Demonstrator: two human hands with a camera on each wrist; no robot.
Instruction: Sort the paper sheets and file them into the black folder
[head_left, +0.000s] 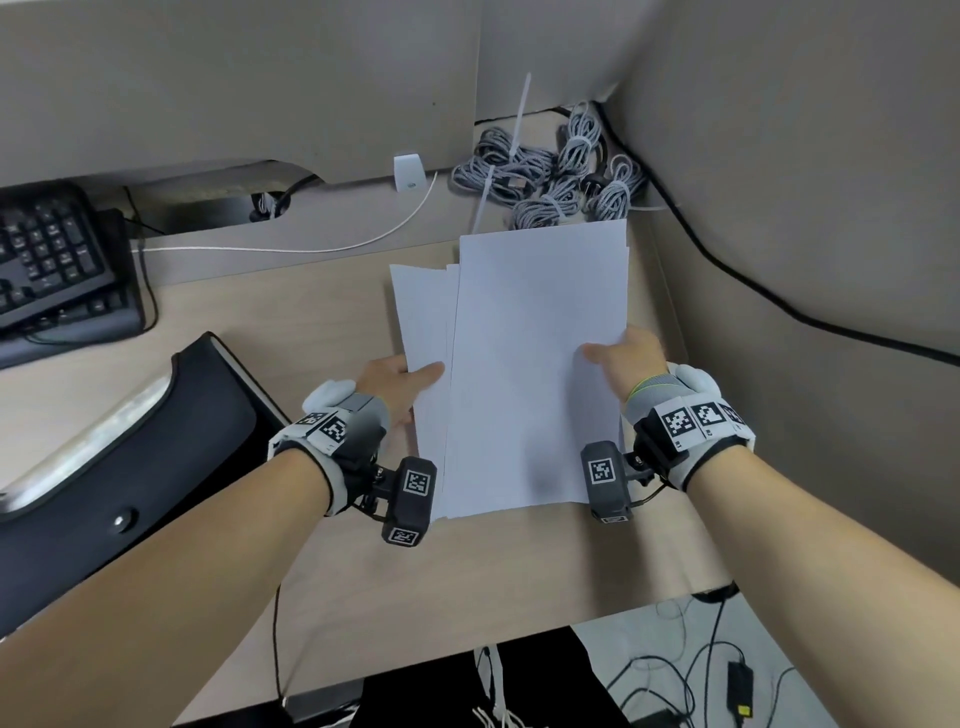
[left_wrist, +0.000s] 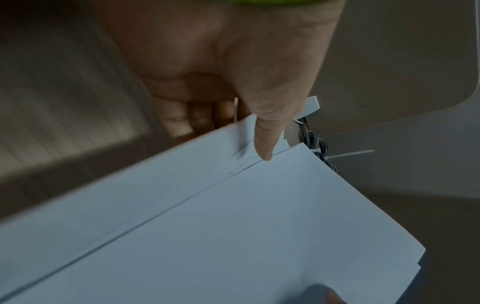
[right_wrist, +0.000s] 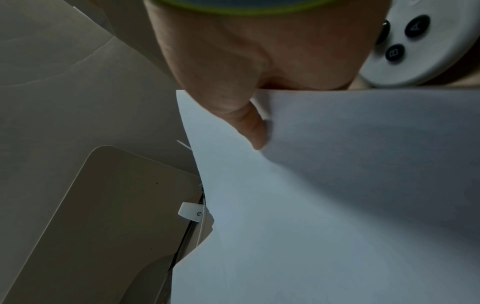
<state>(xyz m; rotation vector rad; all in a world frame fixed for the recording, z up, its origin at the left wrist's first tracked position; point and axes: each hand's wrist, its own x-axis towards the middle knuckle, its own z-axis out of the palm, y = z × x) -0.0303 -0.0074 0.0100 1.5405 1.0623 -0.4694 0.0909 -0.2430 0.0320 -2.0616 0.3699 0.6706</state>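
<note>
Wood-grain surface (head_left: 322, 291), cubicle corner. We've got the paper sheets (head_left: 524, 374) lifted over it, fanned unevenly, left hand (head_left: 400, 387) and right hand (head_left: 631, 353) each pinching a long edge, thumbs on top. Light, floppy, slippery stack: grip both sides and square it. Black folder (head_left: 171, 441) lies left, keyboard (head_left: 52, 260) beyond.

The head view looks steeply down from above the desk (head_left: 332, 582), taking in both forearms and the far partition. Each wrist view sits close behind its thumb, facing forward along the paper sheets (left_wrist: 259, 236) — very near, dim. All three share the sheets and the far white clip (right_wrist: 191, 212) — little else
</note>
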